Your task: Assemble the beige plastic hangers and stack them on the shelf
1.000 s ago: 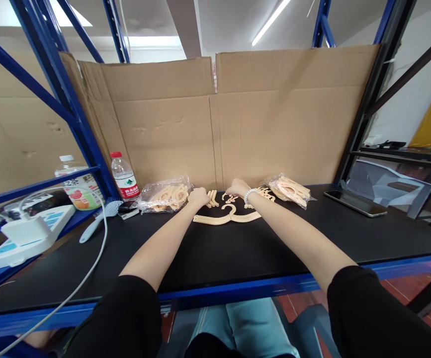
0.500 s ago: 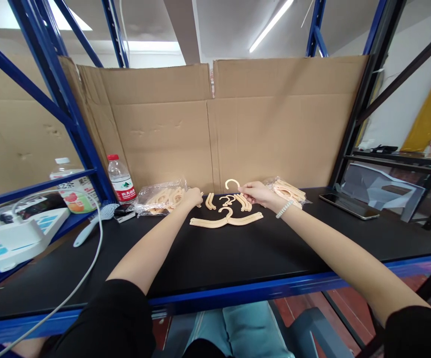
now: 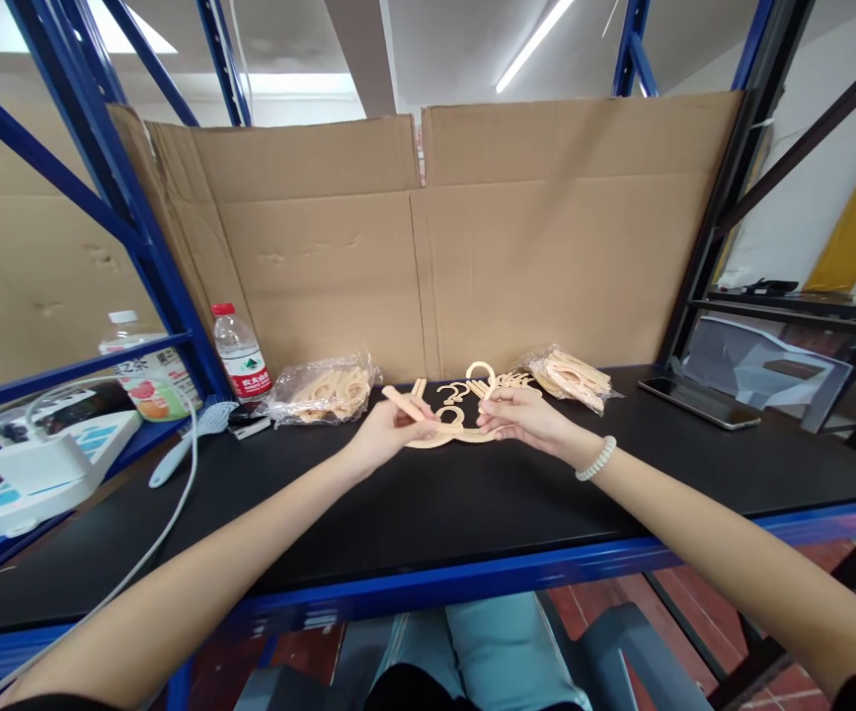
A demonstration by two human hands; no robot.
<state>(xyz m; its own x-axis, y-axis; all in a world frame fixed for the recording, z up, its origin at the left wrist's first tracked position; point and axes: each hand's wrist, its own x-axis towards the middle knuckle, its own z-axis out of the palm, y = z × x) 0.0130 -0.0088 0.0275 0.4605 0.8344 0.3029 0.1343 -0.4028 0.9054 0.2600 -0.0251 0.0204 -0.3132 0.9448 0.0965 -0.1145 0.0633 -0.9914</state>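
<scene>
My left hand (image 3: pixel 385 431) is closed on a beige curved hanger arm (image 3: pixel 401 401) above the black shelf top (image 3: pixel 428 504). My right hand (image 3: pixel 520 415) pinches a beige hook piece (image 3: pixel 480 373), raised close to the left hand. Behind the hands, an assembled small beige hanger (image 3: pixel 448 434) and several loose beige pieces (image 3: pixel 457 392) lie on the shelf. Two clear plastic bags of beige parts flank them: one on the left (image 3: pixel 328 388), one on the right (image 3: pixel 570 374).
Cardboard sheets (image 3: pixel 428 237) wall off the back. A water bottle (image 3: pixel 241 354), a white brush (image 3: pixel 189 442), a cable (image 3: pixel 176 494) and a white box (image 3: pixel 42 469) are at the left. A phone (image 3: pixel 698 402) lies at the right. Blue rack posts (image 3: pixel 116 188) frame the shelf.
Both hands pulled back from the parts piles toward me and came together. The left hand picked up a hanger arm; the right hand kept the hook piece it lifted.
</scene>
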